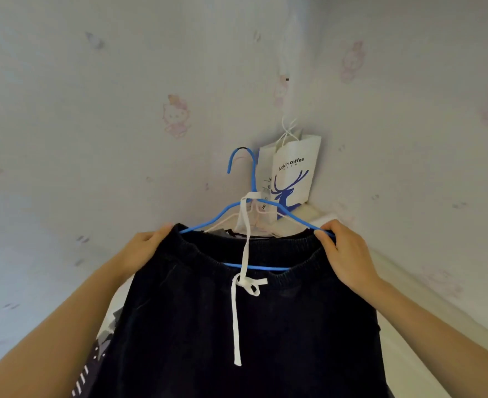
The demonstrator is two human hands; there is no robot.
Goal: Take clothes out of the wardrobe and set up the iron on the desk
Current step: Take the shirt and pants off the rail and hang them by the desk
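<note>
Dark navy, ribbed-waist drawstring trousers (237,326) hanging on a blue wire hanger (254,214), filling the near centre of the scene and held up in front of a wallpapered corner. Left hand (142,248) gripping the left end of the waistband, fingers curled round the cloth with the thumb showing at its top edge. Right hand (346,254) pinching the right end, fingers closed over both the waistband and the hanger's shoulder wire. Waistband running left to right as the long axis at the top, legs dropping down and out of view; hook pointing up and far, curling to the left. White drawstring (238,311) tied in a bow below the lower bar, one tail looped up over the hanger's neck, another dangling down.

Probably easing the garment off its hanger. Best done by stretching the elastic sideways past one shoulder of the wire first, freeing the looped tail before pulling, and keeping the hook from snagging the pink hanger (228,221) just behind. A white Luckin Coffee paper bag (293,170) hanging in the far corner; a striped dark garment (93,366) peeking out at the near left.
</note>
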